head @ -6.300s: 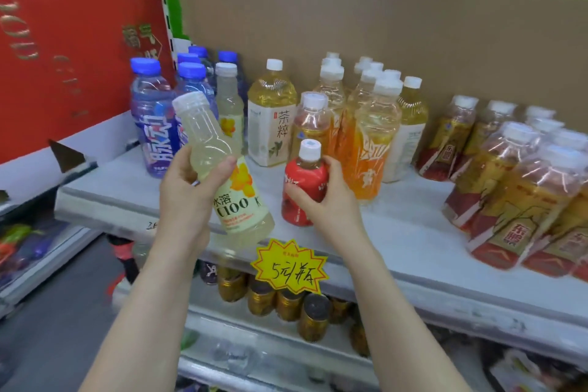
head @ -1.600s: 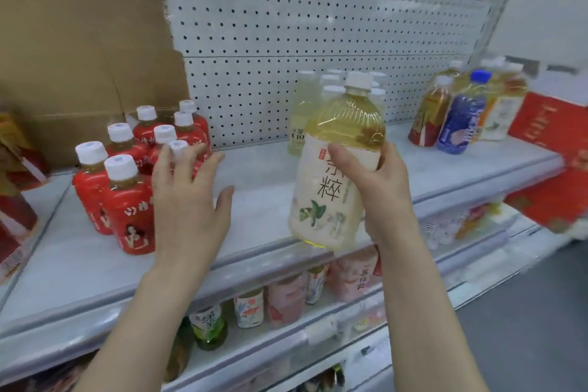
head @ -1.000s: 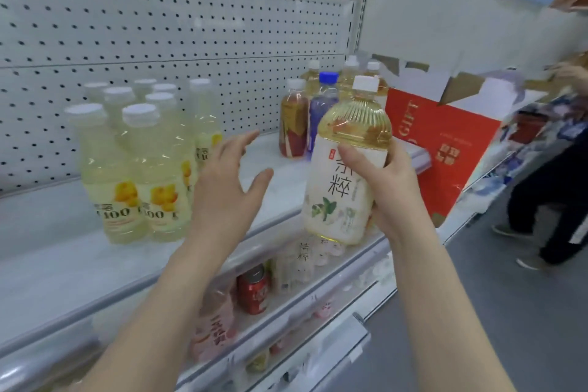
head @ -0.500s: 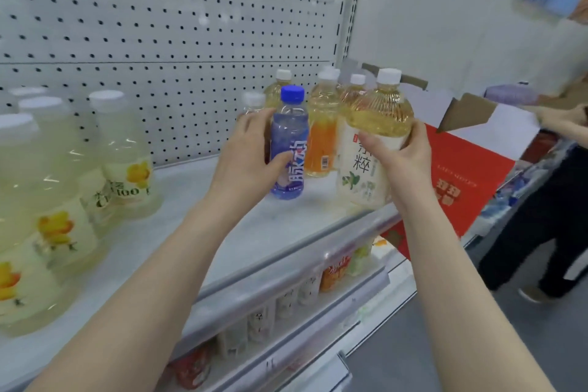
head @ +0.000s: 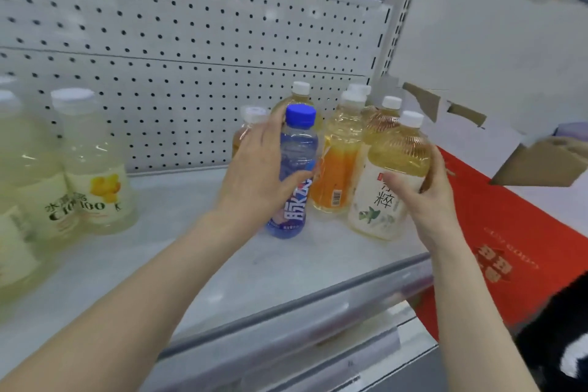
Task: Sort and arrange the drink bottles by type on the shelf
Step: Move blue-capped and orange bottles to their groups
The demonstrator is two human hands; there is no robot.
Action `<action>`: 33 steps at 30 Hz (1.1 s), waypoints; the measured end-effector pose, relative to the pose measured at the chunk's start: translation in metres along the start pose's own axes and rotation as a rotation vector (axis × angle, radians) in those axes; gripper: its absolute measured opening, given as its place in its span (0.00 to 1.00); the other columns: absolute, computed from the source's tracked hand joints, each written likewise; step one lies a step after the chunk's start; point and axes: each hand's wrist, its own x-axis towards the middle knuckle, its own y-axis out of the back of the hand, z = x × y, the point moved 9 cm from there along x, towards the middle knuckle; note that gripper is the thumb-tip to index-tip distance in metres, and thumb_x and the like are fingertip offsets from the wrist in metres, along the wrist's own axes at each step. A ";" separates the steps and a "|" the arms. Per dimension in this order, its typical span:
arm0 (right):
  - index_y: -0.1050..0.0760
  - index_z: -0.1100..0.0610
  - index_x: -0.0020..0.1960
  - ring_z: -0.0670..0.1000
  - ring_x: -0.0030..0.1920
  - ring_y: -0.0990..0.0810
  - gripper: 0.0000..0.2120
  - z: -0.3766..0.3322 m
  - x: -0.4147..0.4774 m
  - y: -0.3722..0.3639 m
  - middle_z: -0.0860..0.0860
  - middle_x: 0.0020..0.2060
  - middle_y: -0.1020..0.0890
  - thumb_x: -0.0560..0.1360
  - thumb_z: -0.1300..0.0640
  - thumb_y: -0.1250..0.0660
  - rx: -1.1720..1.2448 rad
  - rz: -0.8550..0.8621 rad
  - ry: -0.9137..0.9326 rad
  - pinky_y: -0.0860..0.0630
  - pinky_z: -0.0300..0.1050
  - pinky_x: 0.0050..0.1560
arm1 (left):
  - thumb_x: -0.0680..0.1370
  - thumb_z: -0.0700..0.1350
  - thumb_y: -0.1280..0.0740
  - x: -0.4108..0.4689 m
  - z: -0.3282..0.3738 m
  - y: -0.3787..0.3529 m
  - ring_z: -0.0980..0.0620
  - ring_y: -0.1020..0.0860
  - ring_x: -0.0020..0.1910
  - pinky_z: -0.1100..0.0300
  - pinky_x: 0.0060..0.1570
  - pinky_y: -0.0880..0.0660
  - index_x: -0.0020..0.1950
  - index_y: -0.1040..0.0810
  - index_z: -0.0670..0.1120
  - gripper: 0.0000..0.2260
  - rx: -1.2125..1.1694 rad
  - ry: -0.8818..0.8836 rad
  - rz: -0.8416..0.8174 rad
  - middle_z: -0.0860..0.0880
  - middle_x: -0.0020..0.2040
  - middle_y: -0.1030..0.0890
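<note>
My right hand [head: 423, 200] grips a yellow tea bottle [head: 386, 178] with a white label and white cap, standing on the pale shelf [head: 197, 264] near its right end. My left hand [head: 257, 175] wraps round a blue-capped blue drink bottle [head: 294, 175] standing upright just left of it. Behind them stand an orange-labelled tea bottle [head: 337, 169] and several more yellow tea bottles [head: 380, 116]. A small brownish bottle [head: 246, 126] is mostly hidden behind my left hand.
Several pale lemon C100 bottles [head: 92, 165] stand at the shelf's left. A white pegboard [head: 178, 41] backs the shelf. A red gift box [head: 509, 232] and torn cardboard [head: 541, 159] sit to the right, beyond the shelf's end. A lower shelf edge [head: 318, 344] juts out below.
The view moved closer to the shelf's right end. My right hand has set the tea bottle down on the shelf beside the others. My left hand has closed further round the blue bottle.
</note>
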 end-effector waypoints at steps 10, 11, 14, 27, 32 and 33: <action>0.46 0.42 0.81 0.45 0.76 0.34 0.46 -0.030 0.015 0.018 0.45 0.76 0.34 0.73 0.50 0.22 -0.209 -0.090 0.126 0.35 0.54 0.76 | 0.71 0.43 0.24 -0.018 0.005 0.006 0.48 0.28 0.64 0.52 0.63 0.29 0.77 0.38 0.46 0.37 0.100 0.156 0.168 0.47 0.66 0.26; 0.45 0.45 0.81 0.46 0.77 0.37 0.42 -0.053 0.011 0.019 0.47 0.77 0.36 0.75 0.49 0.24 -0.232 -0.009 0.227 0.36 0.53 0.77 | 0.72 0.43 0.24 -0.022 0.006 0.009 0.47 0.28 0.64 0.52 0.63 0.29 0.77 0.38 0.46 0.38 0.115 0.168 0.196 0.47 0.65 0.26; 0.40 0.53 0.79 0.46 0.75 0.35 0.32 -0.108 0.002 -0.019 0.49 0.75 0.33 0.79 0.51 0.31 -0.239 0.031 0.472 0.34 0.52 0.75 | 0.72 0.42 0.25 -0.035 0.011 0.018 0.46 0.28 0.64 0.50 0.63 0.29 0.77 0.40 0.45 0.37 0.138 0.209 0.256 0.46 0.66 0.28; 0.40 0.59 0.79 0.58 0.74 0.32 0.26 -0.084 0.041 -0.121 0.57 0.72 0.29 0.84 0.54 0.37 -0.278 -0.181 0.171 0.32 0.54 0.72 | 0.72 0.43 0.24 -0.066 0.000 0.081 0.47 0.28 0.62 0.52 0.62 0.29 0.77 0.37 0.47 0.36 0.277 0.315 0.226 0.48 0.64 0.28; 0.33 0.50 0.74 0.47 0.67 0.27 0.24 -0.096 0.007 -0.128 0.46 0.66 0.25 0.81 0.45 0.34 -0.087 -0.274 0.246 0.30 0.48 0.67 | 0.71 0.41 0.23 -0.073 -0.021 0.087 0.62 0.25 0.57 0.70 0.52 0.26 0.76 0.36 0.54 0.37 0.006 0.384 0.243 0.56 0.63 0.27; 0.33 0.48 0.74 0.45 0.66 0.27 0.23 -0.092 0.002 -0.131 0.42 0.65 0.25 0.81 0.43 0.34 -0.040 -0.295 0.226 0.29 0.48 0.68 | 0.71 0.41 0.23 -0.078 -0.029 0.083 0.66 0.24 0.55 0.73 0.49 0.26 0.76 0.36 0.54 0.38 -0.085 0.419 0.242 0.59 0.63 0.27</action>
